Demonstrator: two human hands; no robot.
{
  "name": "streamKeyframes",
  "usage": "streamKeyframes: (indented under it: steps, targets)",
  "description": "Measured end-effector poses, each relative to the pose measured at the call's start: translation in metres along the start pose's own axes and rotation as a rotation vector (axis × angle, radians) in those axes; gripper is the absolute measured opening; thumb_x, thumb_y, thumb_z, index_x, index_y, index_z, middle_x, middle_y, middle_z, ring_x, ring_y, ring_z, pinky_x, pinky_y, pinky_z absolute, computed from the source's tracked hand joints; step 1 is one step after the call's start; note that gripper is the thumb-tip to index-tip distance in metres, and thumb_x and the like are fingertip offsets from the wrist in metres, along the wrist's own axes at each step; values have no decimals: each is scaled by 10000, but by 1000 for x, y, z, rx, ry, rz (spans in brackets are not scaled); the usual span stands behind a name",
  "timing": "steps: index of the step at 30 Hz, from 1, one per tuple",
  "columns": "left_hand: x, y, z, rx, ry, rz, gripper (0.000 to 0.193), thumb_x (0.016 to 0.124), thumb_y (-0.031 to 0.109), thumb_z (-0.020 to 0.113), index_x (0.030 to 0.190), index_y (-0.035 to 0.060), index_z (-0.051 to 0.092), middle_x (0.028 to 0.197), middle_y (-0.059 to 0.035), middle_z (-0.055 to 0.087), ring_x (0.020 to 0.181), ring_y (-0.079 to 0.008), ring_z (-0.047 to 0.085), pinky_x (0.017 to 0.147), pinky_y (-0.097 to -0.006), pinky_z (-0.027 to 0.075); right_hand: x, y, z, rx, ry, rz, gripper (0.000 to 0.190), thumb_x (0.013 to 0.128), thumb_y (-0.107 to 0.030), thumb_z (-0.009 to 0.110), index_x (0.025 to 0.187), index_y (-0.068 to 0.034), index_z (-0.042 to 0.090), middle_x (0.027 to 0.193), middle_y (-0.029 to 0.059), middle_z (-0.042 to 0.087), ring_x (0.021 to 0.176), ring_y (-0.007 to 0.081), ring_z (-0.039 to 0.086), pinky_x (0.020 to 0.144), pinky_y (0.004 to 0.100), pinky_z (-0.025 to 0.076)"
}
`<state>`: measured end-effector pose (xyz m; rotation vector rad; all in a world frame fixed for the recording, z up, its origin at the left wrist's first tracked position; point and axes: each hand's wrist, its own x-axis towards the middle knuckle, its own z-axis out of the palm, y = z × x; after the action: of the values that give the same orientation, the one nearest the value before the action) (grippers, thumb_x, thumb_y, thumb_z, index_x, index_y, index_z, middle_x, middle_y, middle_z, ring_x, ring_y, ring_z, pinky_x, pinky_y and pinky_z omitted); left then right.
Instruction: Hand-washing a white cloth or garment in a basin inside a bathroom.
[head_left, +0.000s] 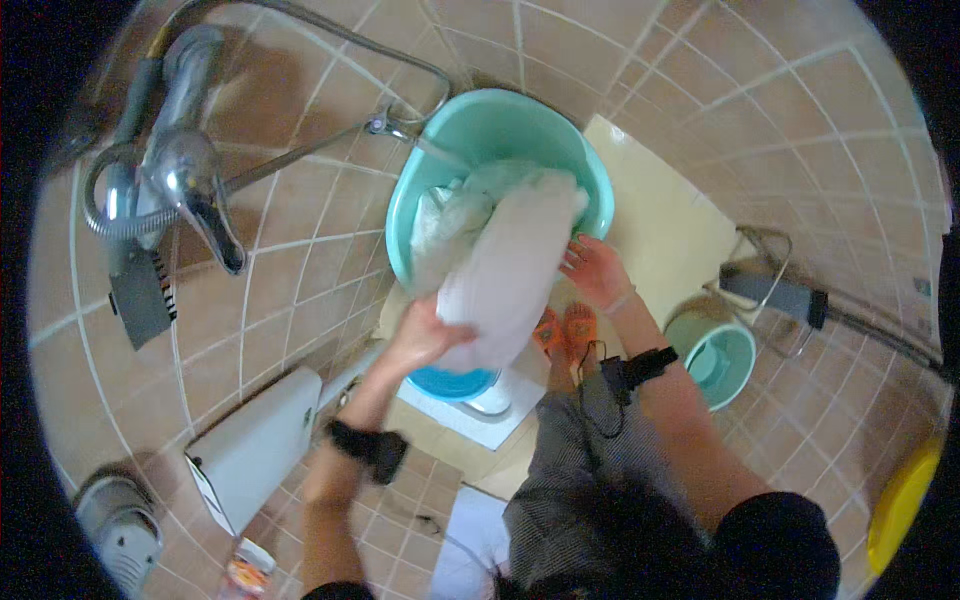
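Note:
My left hand (431, 334) grips the lower left edge of a pale, wet-looking cloth (514, 277), which is blurred by motion. The cloth reaches over the near rim of a large turquoise plastic tub (491, 112). More whitish fabric (465, 210) lies in the tub, and a small metal tap (386, 126) on the wall sends a stream of water into it. My right hand (596, 271) is by the tub's right rim, beside the cloth, fingers spread. Below the cloth a blue basin (454, 382) partly shows.
A mixer tap (187, 176) with a shower hose juts from the left tiled wall. At the right stands a turquoise bucket (739, 360). A white wall-mounted box (259, 450) is at lower left; a yellow basin (904, 510) is at far right. Orange slippers (566, 326) are near the tub.

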<state>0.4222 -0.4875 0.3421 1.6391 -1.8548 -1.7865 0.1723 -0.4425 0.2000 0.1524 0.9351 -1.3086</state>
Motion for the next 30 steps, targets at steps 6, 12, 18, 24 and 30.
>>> streamKeyframes:
  steps: [6,12,18,24,30]
  targets:
    - [65,-139,108,-1190,298,-358,369,645,103,644,987,7,545,956,-120,586,912,-240,563,799,-390,456,-27,139,-112,164,201,425,479,727,-478,591,926,-48,521,807,69,522,644,185,439,588,322,424]
    - [0,-50,142,-1687,300,-412,358,721,181,527,1034,8,507,997,-121,560,943,-281,544,845,-450,432,-47,160,-104,64,217,433,505,802,-451,441,1144,-80,463,1094,65,529,975,209,516,818,377,436]
    - [-96,1,115,-1314,357,-389,179,699,181,504,762,22,559,876,-132,581,861,-256,567,801,-420,458,-68,108,-63,379,214,509,360,786,-303,513,1074,-87,517,1041,89,566,968,219,537,829,379,443]
    - [-59,-26,44,-1138,299,-43,506,803,325,382,1174,-18,400,1043,-147,531,939,-288,536,822,-416,442,-98,39,-62,355,116,332,325,752,-235,503,1039,-85,534,1022,106,575,943,253,552,850,400,436]
    - [38,-83,54,-1335,246,58,492,835,424,434,1160,55,462,1111,-93,528,1018,-236,504,898,-406,388,-140,-11,-11,726,-155,178,496,656,-177,429,1136,-57,466,1108,107,528,1028,289,502,913,432,382]
